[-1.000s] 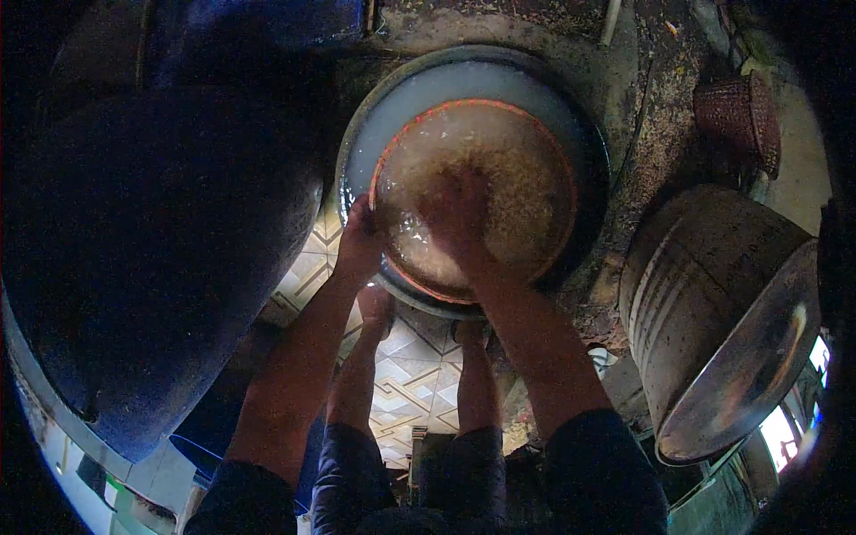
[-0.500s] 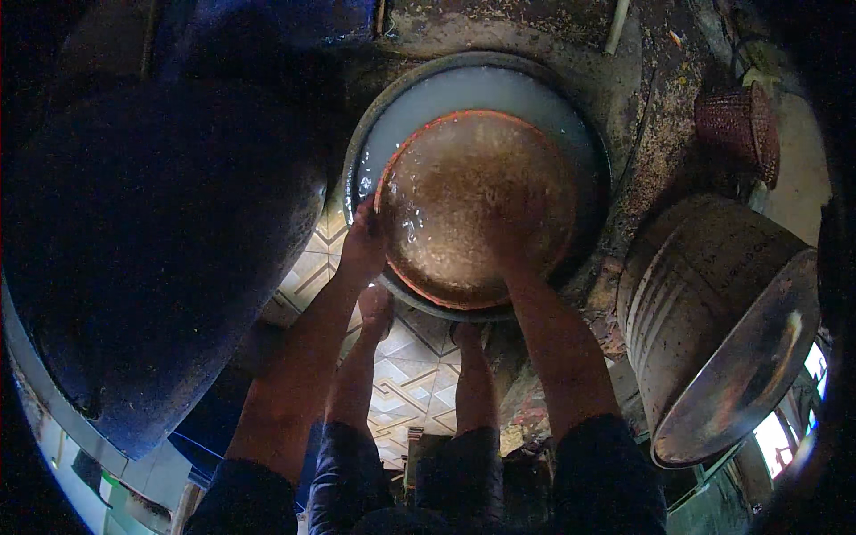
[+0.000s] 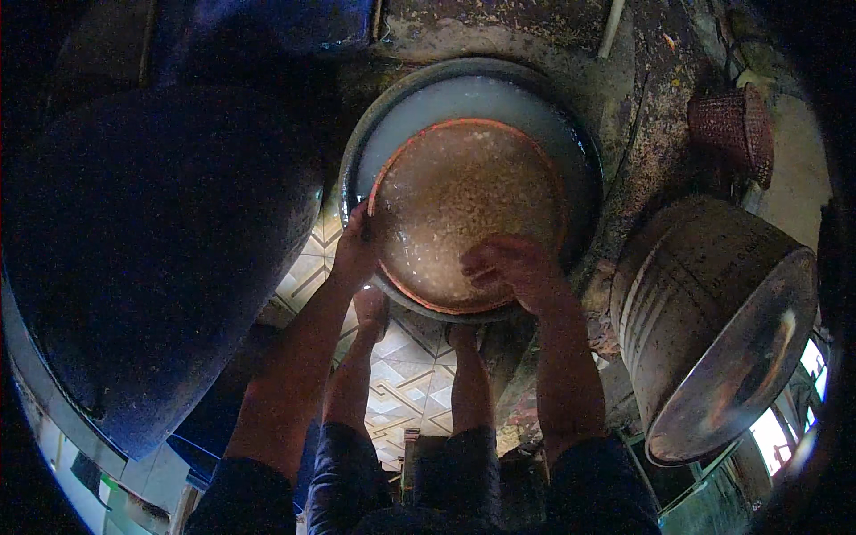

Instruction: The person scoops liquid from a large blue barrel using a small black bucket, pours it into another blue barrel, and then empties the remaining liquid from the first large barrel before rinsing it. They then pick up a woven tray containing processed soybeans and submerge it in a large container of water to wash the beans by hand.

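Note:
A round, shallow basket or pan with an orange-red rim point(image 3: 420, 295) sits partly sunk in a large dark-rimmed basin point(image 3: 361, 134) of cloudy greyish water. Pale brown grains point(image 3: 464, 192) fill it under a film of water. At its left side, my left hand point(image 3: 356, 248) grips the orange rim, fingers wrapped over the edge. My right hand point(image 3: 517, 270) hangs over the near right part of the grains, its fingers loosely bent and slightly apart. Nothing shows in that hand, though its palm is hidden.
A big dark rounded vessel point(image 3: 169, 250) takes up the left side. To the right, a ribbed metal pot point(image 3: 691, 294) lies tilted, and a reddish woven basket point(image 3: 733, 132) stands beyond it. My bare feet are on patterned tiles point(image 3: 401, 366) close to the basin.
My right hand has come up out of the wet grains and now shows above them. My left hand stays on the rim, and the water over the grains looks calmer.

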Tool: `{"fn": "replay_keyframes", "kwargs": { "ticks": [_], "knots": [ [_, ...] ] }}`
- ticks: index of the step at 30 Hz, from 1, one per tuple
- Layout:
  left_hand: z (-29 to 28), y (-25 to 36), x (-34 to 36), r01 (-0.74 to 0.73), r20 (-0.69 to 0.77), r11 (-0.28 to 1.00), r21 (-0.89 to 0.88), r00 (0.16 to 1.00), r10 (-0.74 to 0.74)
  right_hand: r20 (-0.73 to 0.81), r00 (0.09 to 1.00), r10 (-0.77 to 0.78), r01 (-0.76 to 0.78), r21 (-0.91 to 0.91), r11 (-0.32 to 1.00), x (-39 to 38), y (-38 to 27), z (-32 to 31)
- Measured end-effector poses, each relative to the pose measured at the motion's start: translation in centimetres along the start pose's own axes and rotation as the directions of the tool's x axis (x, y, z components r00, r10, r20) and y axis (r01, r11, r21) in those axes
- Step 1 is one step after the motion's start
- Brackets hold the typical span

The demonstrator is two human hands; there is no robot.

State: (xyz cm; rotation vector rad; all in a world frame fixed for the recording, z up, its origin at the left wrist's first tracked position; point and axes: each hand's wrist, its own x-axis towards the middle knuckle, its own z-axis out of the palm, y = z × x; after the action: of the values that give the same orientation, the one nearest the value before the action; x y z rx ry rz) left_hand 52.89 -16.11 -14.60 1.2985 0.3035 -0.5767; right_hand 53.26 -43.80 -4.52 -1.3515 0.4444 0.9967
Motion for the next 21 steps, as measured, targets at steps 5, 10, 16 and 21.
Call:
{"fn": "replay_keyframes", "kwargs": {
  "ticks": [5,10,16,21],
  "knots": [
    [1.0,-0.2,0.8,0.047,0.027,0.999,0.017,0.998,-0.048,-0.172,0.907,-0.385,0.292,-0.403,0.867,3.7,7.0,-3.4],
    [1.7,1.5,0.7,0.028,0.06,0.998,0.049,0.998,-0.031,-0.69,0.615,-0.383,0.299,-0.245,0.922,2.9,8.6,-7.8],
    [2.7,2.0,1.1,0.157,-0.061,0.978,-0.134,0.984,-0.167,-0.598,0.794,-0.115,-0.381,-0.634,0.673,1.2,11.2,-10.2],
    [3.3,3.6,0.7,0.258,-0.13,0.964,-0.056,0.956,-0.263,-0.548,0.823,-0.152,-0.221,-0.554,0.803,0.1,10.7,-10.2]
  ]
}}
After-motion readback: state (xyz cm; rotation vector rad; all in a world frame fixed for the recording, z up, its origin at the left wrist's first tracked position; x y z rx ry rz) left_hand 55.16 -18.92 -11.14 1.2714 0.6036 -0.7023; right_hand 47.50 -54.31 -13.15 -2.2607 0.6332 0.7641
